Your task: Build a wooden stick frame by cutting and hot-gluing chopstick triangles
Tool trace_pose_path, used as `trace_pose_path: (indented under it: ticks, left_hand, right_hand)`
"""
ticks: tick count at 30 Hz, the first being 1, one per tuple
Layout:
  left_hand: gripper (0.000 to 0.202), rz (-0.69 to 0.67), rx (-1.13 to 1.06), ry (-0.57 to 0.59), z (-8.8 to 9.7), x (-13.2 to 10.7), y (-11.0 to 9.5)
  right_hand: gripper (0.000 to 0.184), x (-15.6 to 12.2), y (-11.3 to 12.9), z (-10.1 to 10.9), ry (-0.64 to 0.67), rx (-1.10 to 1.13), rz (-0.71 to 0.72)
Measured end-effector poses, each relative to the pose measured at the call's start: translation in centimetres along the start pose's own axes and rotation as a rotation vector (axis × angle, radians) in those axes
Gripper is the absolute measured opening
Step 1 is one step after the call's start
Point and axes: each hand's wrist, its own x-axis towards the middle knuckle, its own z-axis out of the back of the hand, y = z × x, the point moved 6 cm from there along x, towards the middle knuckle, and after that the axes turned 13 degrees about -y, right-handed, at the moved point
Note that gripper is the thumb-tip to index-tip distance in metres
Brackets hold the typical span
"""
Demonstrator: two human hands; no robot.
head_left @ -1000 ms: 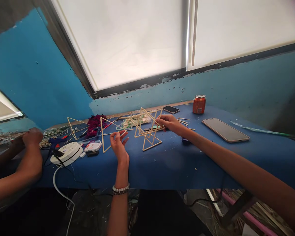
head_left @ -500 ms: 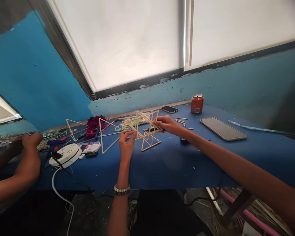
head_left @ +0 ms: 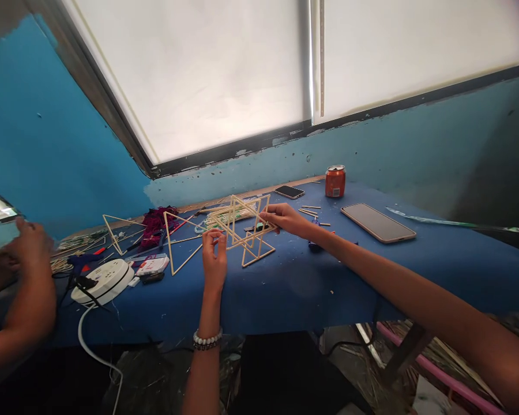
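Observation:
A frame of thin pale wooden sticks (head_left: 234, 222), joined into triangles, stands on the blue table in front of me. My right hand (head_left: 281, 218) pinches its upper right side between thumb and fingers. Just left of the frame is my left hand (head_left: 214, 259), its fingers curled and the thumb close to them. Whatever those fingertips hold, if anything, is too small to make out. Beyond my left hand, another stick triangle (head_left: 169, 245) rests upright on the table, with a further stick triangle (head_left: 112, 233) farther left.
Around lie a white round power strip (head_left: 104, 281), dark red fibre (head_left: 159, 223), a bundle of sticks (head_left: 229, 216), loose sticks (head_left: 308, 212), a small phone (head_left: 289, 191), a larger phone (head_left: 378, 222) and a red can (head_left: 335, 181). A co-worker's hands (head_left: 30, 248) move at far left.
The view has shifted slightly right. My left hand has drawn a little left, away from the stick frame; my right hand keeps its pinch. The co-worker's hand has risen.

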Motion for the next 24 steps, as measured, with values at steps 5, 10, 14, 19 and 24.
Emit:
trace_pose_path:
  ticks: [5,10,14,19,24]
  left_hand:
    - [0.031,0.149,-0.141,-0.168,1.4,0.6,1.7]
    - [0.039,0.270,-0.157,-0.291,2.2,0.7,2.7]
    - [0.032,0.302,-0.139,-0.236,1.6,0.7,2.9]
    - [0.046,0.385,-0.177,-0.015,-0.1,0.2,3.0]
    - [0.055,0.468,-0.193,0.248,-1.7,-1.0,2.3]
  right_hand:
    - [0.048,0.2,0.0,1.0,-0.085,0.028,-0.026]
    - [0.049,0.3,-0.1,0.9,-0.055,0.073,-0.045]
    - [0.049,0.3,-0.1,0.8,-0.058,0.098,-0.048]
    - [0.049,0.2,0.0,0.7,-0.052,0.126,-0.062]
    - [0.050,0.1,-0.1,0.4,-0.066,0.184,-0.121]
